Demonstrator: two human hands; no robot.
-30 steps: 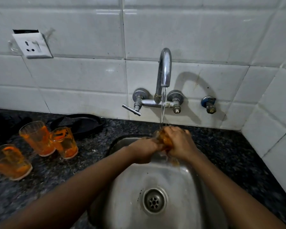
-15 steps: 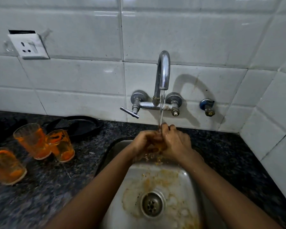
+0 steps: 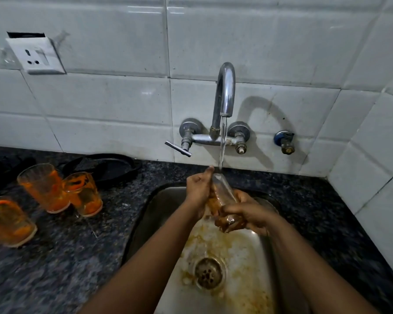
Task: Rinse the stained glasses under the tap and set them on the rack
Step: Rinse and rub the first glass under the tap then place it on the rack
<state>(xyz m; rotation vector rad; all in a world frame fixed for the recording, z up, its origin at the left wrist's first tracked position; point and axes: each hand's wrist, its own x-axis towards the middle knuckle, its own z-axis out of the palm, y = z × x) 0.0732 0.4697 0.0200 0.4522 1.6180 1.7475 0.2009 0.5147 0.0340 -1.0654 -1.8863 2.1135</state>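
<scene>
CHANGE: glass (image 3: 222,191) now tilted up, base under tap (image 3: 225,91) stream | HANDS: I see left hand (image 3: 199,189) gripping its side, right hand (image 3: 247,211) gripping rim end | RISK: wet glass may slip into sink (image 3: 247,257) and crack.

The sink (image 3: 159,214) is the landmark. Over its middle both hands, left (image 3: 199,189) and right (image 3: 247,213), hold a tilted glass (image 3: 222,193) under the water, filling the space beneath the tap (image 3: 225,91). Behind the sink, the tap lever (image 3: 178,148) juts out low over the counter (image 3: 77,257), and a small valve (image 3: 285,142) sticks out of the wall. Left of the sink three stained glasses (image 3: 43,189) stand close together, with a dark pan (image 3: 104,165) behind them. Right of the sink the counter strip is bare up to the tiled side wall (image 3: 372,166).
</scene>
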